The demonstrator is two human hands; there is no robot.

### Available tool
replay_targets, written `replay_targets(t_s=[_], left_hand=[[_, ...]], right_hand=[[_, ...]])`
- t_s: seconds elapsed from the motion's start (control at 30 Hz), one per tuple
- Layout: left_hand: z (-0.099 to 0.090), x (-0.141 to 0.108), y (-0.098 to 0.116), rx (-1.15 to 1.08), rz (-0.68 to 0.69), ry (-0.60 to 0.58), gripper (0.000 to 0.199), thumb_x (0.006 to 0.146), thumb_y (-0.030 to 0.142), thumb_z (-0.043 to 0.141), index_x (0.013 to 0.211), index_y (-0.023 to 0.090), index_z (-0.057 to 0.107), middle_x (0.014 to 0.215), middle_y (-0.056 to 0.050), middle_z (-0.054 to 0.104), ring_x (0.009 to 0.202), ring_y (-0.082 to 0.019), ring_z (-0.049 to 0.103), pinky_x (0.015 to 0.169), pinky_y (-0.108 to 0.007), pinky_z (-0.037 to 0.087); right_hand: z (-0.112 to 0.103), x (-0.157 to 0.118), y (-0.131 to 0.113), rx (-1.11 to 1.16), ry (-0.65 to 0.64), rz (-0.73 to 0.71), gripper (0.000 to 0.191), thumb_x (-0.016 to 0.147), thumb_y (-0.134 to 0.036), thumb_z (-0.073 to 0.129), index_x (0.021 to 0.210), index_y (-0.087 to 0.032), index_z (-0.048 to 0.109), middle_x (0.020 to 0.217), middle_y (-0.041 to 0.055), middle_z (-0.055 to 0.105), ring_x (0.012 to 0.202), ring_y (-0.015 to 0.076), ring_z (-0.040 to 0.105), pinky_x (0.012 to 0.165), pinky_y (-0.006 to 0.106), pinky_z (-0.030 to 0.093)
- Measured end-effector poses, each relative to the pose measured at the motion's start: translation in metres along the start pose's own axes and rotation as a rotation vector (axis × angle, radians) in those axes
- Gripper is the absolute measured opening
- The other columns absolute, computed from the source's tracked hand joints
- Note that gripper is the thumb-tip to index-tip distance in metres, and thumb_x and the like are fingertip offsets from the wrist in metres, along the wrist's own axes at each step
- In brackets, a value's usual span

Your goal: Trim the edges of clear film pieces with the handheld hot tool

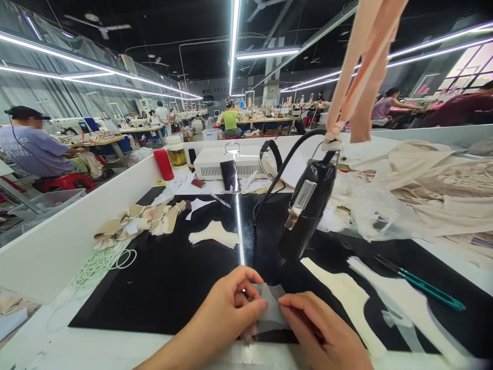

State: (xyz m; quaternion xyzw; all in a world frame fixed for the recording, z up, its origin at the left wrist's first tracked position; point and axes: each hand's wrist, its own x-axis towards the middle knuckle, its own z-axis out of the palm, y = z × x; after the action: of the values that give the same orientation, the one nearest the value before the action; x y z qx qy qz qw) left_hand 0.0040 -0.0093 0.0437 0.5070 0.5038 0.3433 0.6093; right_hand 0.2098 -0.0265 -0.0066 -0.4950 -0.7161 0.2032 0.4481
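Note:
Between my two hands is a thin, sheer whitish piece of fabric, just above the front edge of the black mat. My left hand pinches its left side between thumb and fingers. On the other side, my right hand grips the right edge with thumb and forefinger. Right of my hands lie two cream cut fabric pieces, one curved and one longer. Farther back on the mat rests another cream cut piece. The lower part of the sheer fabric is partly hidden by my fingers.
A black-wrapped tool with a cable hangs over the mat, tied with peach strips. Teal tweezers lie at right. Beige scraps and pale green cord are at left. A white box and phone stand behind.

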Motion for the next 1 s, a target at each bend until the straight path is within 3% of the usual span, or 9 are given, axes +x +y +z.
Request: replay_targets(t_s=[0.2, 0.4, 0.47, 0.73, 1.0], left_hand=[[-0.007, -0.002, -0.008, 0.574, 0.138, 0.141, 0.010, 0.094, 0.022, 0.067, 0.101, 0.024, 0.060, 0.082, 0.007, 0.065, 0.061, -0.010, 0.053, 0.059, -0.023, 0.037], [-0.008, -0.005, -0.018, 0.994, 0.243, 0.148, 0.011, 0.102, 0.021, 0.065, 0.092, 0.024, 0.063, 0.082, 0.003, 0.072, 0.068, -0.017, 0.065, 0.063, -0.028, 0.034], [-0.008, -0.005, -0.019, 1.069, 0.246, 0.141, 0.011, 0.103, 0.021, 0.064, 0.093, 0.024, 0.064, 0.083, 0.002, 0.073, 0.070, -0.018, 0.068, 0.063, -0.029, 0.034], [-0.008, -0.004, -0.024, 1.162, 0.244, 0.124, 0.011, 0.105, 0.022, 0.064, 0.095, 0.023, 0.066, 0.088, 0.001, 0.074, 0.075, -0.020, 0.073, 0.063, -0.031, 0.036], [-0.009, -0.004, -0.022, 1.173, 0.281, 0.123, 0.012, 0.104, 0.019, 0.063, 0.093, 0.022, 0.067, 0.086, 0.000, 0.074, 0.072, -0.020, 0.072, 0.062, -0.030, 0.035]], right_hand=[[0.006, 0.005, 0.010, -0.182, -0.044, -0.128, 0.046, 0.116, -0.054, 0.040, 0.111, -0.032, 0.080, 0.099, 0.0032, 0.082, 0.083, 0.0187, 0.082, 0.075, 0.024, 0.066], [-0.005, 0.012, 0.029, -0.501, -0.253, -0.533, 0.040, 0.116, -0.022, 0.038, 0.128, -0.025, 0.076, 0.108, 0.0072, 0.085, 0.091, 0.0217, 0.082, 0.077, 0.028, 0.067], [-0.007, 0.014, 0.032, -0.566, -0.285, -0.600, 0.041, 0.115, -0.016, 0.037, 0.129, -0.022, 0.075, 0.111, 0.0082, 0.086, 0.093, 0.0227, 0.082, 0.080, 0.031, 0.067], [0.000, 0.016, 0.031, -0.539, -0.272, -0.544, 0.040, 0.117, -0.020, 0.036, 0.121, -0.023, 0.076, 0.105, 0.0064, 0.085, 0.087, 0.0218, 0.080, 0.074, 0.033, 0.063], [0.008, 0.013, 0.023, -0.446, -0.219, -0.375, 0.037, 0.118, -0.027, 0.038, 0.111, -0.024, 0.074, 0.092, 0.0035, 0.077, 0.077, 0.0191, 0.075, 0.075, 0.034, 0.060]])
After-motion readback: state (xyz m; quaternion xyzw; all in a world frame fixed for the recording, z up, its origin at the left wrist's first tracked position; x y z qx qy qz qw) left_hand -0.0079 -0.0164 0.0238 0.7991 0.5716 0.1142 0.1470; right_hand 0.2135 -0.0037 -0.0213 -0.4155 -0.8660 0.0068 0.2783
